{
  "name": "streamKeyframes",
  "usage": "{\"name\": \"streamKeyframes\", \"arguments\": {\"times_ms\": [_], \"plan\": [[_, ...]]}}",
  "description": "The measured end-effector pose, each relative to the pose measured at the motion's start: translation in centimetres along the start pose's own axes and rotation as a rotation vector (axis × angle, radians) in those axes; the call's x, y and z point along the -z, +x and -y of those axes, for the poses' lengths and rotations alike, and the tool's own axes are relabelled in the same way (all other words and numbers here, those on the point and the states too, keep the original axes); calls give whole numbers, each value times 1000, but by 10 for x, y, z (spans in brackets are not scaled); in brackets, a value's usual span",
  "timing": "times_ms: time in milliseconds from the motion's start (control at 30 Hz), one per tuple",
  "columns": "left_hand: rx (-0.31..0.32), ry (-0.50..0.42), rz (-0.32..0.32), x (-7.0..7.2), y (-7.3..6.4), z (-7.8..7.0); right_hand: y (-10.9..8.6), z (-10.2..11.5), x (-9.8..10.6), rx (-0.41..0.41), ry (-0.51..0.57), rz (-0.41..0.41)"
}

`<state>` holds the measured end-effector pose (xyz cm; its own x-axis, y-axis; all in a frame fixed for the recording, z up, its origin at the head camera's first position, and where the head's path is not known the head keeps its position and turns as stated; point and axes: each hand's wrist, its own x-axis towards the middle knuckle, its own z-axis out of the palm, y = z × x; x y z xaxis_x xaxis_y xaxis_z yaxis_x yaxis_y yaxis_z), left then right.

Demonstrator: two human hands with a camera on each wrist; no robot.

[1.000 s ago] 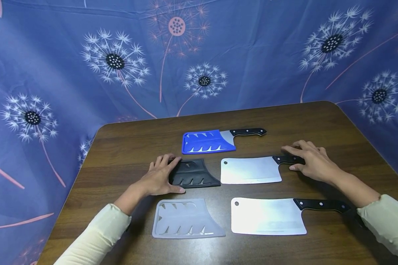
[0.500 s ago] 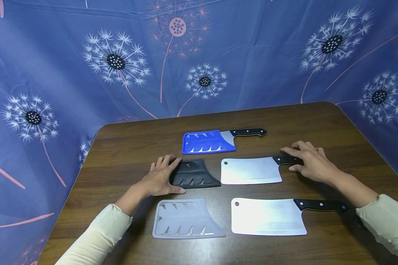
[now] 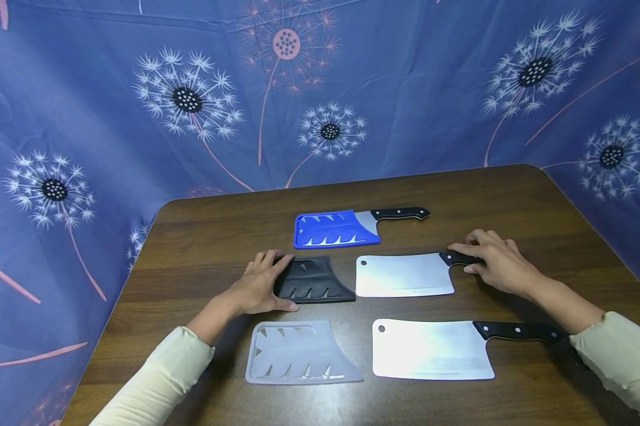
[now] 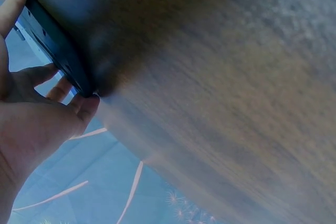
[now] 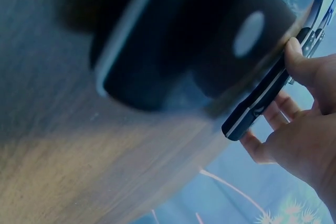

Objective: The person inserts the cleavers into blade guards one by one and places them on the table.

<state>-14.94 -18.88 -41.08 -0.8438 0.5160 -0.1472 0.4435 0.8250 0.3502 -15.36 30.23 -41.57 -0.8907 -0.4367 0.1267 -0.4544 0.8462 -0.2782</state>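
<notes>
Left hand (image 3: 258,287) clamped on left end of black sheath (image 3: 314,281), thumb at near edge, fingers at far edge. Right hand (image 3: 499,260) pinches handle of middle cleaver (image 3: 405,276), thumb on near side. Sheath and cleaver sit in the middle row, blade end pointing left, just beside the sheath's right end; can't tell if touching. Far row: blue sheath (image 3: 327,231) on far cleaver (image 3: 402,213), handle right. Near row: translucent sheath (image 3: 298,355) left, near cleaver (image 3: 431,349) right, apart. All on brown table (image 3: 192,242).
</notes>
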Motion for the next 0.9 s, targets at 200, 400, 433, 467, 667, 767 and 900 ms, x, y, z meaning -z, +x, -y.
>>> {"name": "streamKeyframes", "arguments": {"times_ms": [200,400,433,467,667,767,900], "plan": [[7,-17,6,1,0,0,0,-2,-4,54,-36,-59],[12,-25,13,2,0,-1,-1,-3,-6,63,-44,-72],[12,-25,13,2,0,-1,-1,-3,-7,61,-47,-72],[11,-27,13,3,0,-1,-1,-3,-7,58,-51,-72],[-2,-18,1,2,2,-2,-1,-1,-7,46,-56,-74],[-3,-16,-5,2,2,-2,-1,0,-7,38,-49,-74],[-9,-21,-21,2,2,-2,-3,1,-5,18,-31,-78]]}}
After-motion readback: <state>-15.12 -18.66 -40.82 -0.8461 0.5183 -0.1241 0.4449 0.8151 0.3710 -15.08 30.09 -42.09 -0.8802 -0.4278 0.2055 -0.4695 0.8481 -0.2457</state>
